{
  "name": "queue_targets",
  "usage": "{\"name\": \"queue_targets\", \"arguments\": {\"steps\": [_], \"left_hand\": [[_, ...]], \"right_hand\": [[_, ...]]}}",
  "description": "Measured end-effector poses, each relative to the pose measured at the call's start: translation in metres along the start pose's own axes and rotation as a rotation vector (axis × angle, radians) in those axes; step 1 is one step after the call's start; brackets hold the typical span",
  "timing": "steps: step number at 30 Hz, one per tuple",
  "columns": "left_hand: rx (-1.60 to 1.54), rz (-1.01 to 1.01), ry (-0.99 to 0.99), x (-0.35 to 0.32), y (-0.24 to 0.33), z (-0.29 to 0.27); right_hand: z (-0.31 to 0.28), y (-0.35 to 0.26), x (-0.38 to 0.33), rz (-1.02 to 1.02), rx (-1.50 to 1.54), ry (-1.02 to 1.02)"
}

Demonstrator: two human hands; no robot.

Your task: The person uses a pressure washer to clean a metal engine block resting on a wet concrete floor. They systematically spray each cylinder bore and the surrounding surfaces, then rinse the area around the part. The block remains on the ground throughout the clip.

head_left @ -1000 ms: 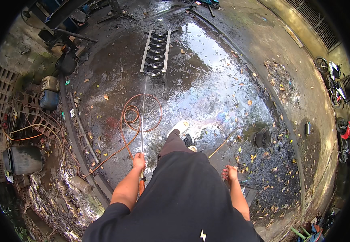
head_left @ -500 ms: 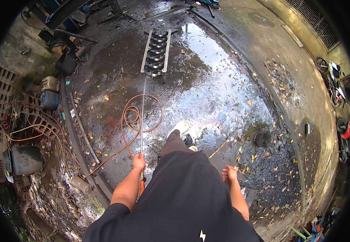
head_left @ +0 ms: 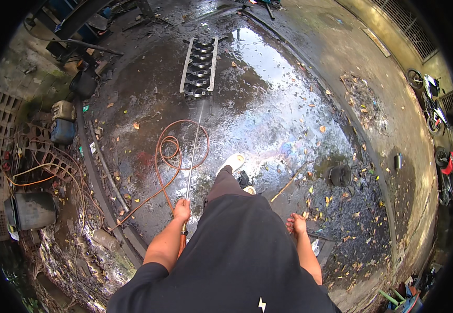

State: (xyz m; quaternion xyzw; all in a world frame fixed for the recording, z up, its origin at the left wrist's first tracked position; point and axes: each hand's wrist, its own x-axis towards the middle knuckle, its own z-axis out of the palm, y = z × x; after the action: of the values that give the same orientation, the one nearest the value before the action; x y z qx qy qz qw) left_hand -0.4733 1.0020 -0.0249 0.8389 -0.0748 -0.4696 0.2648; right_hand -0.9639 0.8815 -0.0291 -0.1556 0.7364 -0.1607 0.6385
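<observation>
My left hand (head_left: 182, 208) is wrapped round the thin metal spray lance (head_left: 188, 189), whose orange handle (head_left: 182, 243) runs back beside my shirt. From the lance a fine jet of water (head_left: 199, 117) reaches the near end of a long engine block (head_left: 211, 68). The block lies on the wet floor ahead, its pale side rails framing a row of dark curved bearing seats. My right hand (head_left: 297, 224) hangs at my right side with loosely bent fingers, and nothing shows in it. A reddish-brown hose (head_left: 160, 175) lies looped on the floor left of the lance.
Left stand blue and beige jerrycans (head_left: 63, 130), a dark tub (head_left: 34, 209) and a long pipe (head_left: 109, 172). A thin stick (head_left: 290, 182) and a black round container (head_left: 339, 177) lie to the right. Motorcycles (head_left: 447, 177) stand along the far right. The floor is wet, with scattered leaves.
The lance and its jet have swung to the right, from the block's near left corner toward its near right side. My right hand has stayed almost still.
</observation>
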Motion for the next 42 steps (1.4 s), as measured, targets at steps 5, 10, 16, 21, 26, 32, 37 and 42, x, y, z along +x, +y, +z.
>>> {"name": "queue_targets", "arguments": {"steps": [5,10,16,21,26,32,37,42], "left_hand": [[-0.004,-0.048,-0.013,0.005,0.000,-0.001],[0.017,-0.050,-0.014,0.001,0.006,-0.003],[-0.011,-0.040,0.006,-0.006,0.015,-0.002],[0.005,-0.002,0.017,-0.003,0.010,0.001],[0.003,0.017,0.018,0.000,0.006,0.002],[-0.037,-0.005,0.002,0.003,0.006,0.002],[-0.068,-0.020,0.000,-0.001,0.011,0.001],[-0.075,-0.018,0.001,-0.003,0.013,0.001]], "right_hand": [[0.001,0.000,-0.003,-0.005,0.016,0.008],[0.003,-0.001,-0.006,-0.009,0.008,0.010],[0.006,-0.005,-0.006,-0.012,0.003,0.005],[0.005,-0.007,-0.008,-0.016,-0.006,0.006],[0.004,-0.007,-0.006,-0.010,-0.016,0.011],[0.002,-0.006,-0.003,-0.012,-0.025,0.009],[0.001,-0.005,-0.001,-0.012,-0.018,0.003],[0.002,-0.004,-0.001,-0.010,-0.026,0.011]]}}
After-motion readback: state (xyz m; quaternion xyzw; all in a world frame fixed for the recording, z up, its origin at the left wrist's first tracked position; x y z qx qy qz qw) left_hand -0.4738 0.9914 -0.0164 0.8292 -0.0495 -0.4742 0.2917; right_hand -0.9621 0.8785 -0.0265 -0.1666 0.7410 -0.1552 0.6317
